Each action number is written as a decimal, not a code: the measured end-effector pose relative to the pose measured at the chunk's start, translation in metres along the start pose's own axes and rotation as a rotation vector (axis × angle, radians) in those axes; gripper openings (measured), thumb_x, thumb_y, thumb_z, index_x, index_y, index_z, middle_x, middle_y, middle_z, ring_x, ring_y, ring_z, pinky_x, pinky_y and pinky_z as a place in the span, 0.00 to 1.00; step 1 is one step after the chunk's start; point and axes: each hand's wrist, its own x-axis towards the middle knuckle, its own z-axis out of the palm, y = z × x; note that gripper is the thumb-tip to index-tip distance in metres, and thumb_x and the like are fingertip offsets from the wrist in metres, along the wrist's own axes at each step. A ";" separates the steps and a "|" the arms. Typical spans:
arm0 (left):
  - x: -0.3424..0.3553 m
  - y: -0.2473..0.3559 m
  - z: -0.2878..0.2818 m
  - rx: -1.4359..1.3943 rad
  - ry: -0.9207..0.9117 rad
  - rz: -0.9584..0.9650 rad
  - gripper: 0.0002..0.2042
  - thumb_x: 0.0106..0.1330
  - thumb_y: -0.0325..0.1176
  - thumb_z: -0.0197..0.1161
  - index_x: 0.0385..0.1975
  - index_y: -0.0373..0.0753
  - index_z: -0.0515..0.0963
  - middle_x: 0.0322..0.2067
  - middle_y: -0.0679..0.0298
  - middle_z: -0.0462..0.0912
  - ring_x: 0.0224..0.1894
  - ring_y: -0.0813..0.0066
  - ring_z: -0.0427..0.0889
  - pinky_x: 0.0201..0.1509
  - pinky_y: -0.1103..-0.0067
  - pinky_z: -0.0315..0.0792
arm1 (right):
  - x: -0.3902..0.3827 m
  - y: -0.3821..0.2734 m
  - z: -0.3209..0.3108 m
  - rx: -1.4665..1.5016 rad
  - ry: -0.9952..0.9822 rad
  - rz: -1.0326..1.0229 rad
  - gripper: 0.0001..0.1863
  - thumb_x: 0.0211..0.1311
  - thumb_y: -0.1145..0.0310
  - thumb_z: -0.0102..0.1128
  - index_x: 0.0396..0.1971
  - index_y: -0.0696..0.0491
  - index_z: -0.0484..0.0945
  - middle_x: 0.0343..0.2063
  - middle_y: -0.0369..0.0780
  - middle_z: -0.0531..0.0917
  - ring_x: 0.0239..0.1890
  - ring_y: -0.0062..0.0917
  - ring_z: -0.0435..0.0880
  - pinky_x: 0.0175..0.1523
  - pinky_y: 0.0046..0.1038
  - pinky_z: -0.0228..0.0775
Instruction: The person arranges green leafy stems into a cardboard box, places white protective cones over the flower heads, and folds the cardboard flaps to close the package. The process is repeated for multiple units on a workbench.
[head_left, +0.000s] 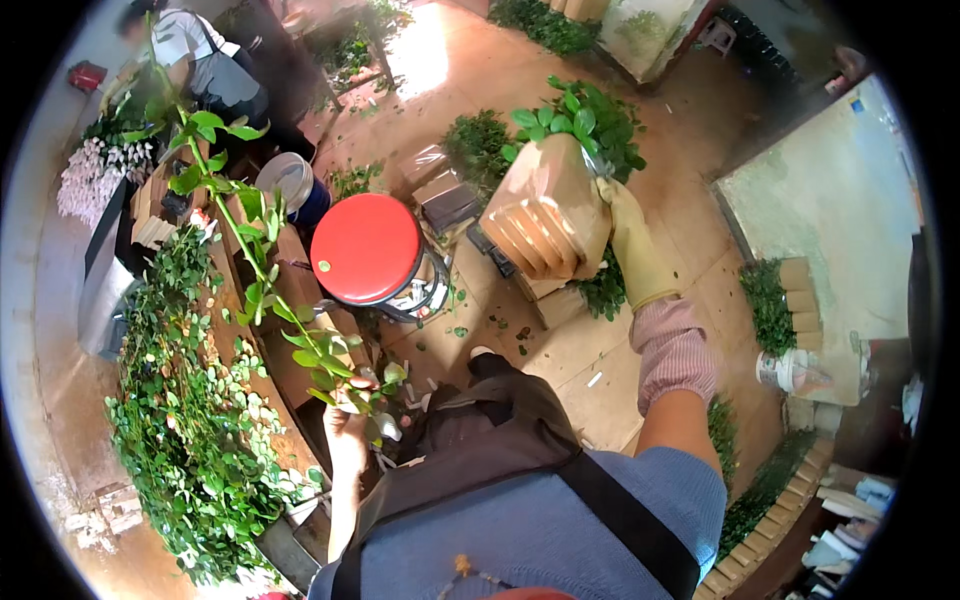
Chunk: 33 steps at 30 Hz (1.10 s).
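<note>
My left hand is closed around a long green leafy stem, near its lower end. The stem slants up and to the left, past a red-topped stool. Small pinkish and pale parts show among the leaves by my fingers, too small to name. On the right, my right hand wears a yellow rubber glove under a pink striped sleeve cover. Its fingers are closed beside a cardboard-wrapped leafy bundle. Something pale and shiny shows at the fingertips, but I cannot make out what it is.
A red-topped round stool stands ahead, with a white-and-blue bucket beyond. Heaped leafy stems line the bench on my left. Cut leaves litter the floor. A person bends at the far left. Wrapped bundles stand along the right.
</note>
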 end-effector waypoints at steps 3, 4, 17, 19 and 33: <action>0.007 -0.003 0.032 0.033 -0.030 -0.063 0.11 0.74 0.21 0.56 0.53 0.34 0.77 0.45 0.61 0.83 0.41 0.68 0.85 0.49 0.69 0.82 | 0.039 0.044 -0.006 -0.240 0.277 -0.165 0.27 0.77 0.57 0.56 0.67 0.58 0.70 0.60 0.39 0.79 0.60 0.27 0.78 0.67 0.31 0.66; 0.004 -0.011 0.037 0.035 0.034 -0.088 0.10 0.74 0.21 0.56 0.52 0.34 0.78 0.44 0.62 0.83 0.43 0.70 0.85 0.51 0.72 0.79 | 0.049 0.055 -0.002 -0.263 0.302 -0.157 0.29 0.77 0.57 0.56 0.69 0.59 0.68 0.61 0.40 0.79 0.61 0.27 0.78 0.68 0.30 0.65; -0.008 -0.061 0.052 0.065 0.399 -0.212 0.07 0.71 0.20 0.58 0.45 0.35 0.78 0.46 0.59 0.84 0.48 0.74 0.80 0.57 0.75 0.72 | 0.208 0.210 -0.017 -0.781 0.613 0.274 0.34 0.71 0.45 0.50 0.64 0.57 0.71 0.63 0.59 0.75 0.66 0.54 0.74 0.70 0.46 0.66; -0.011 -0.061 0.058 0.013 0.454 -0.204 0.07 0.70 0.20 0.58 0.45 0.35 0.79 0.46 0.59 0.84 0.49 0.74 0.79 0.59 0.74 0.70 | 0.194 0.243 -0.004 -0.849 0.553 0.262 0.33 0.68 0.47 0.53 0.64 0.55 0.74 0.62 0.58 0.76 0.66 0.51 0.75 0.70 0.44 0.67; -0.093 -0.010 0.011 0.228 0.789 0.192 0.17 0.71 0.17 0.52 0.58 0.36 0.77 0.49 0.62 0.84 0.46 0.78 0.81 0.49 0.81 0.75 | 0.041 0.246 0.050 -1.706 -0.796 0.107 0.20 0.63 0.64 0.59 0.53 0.52 0.83 0.53 0.51 0.85 0.56 0.50 0.83 0.62 0.46 0.74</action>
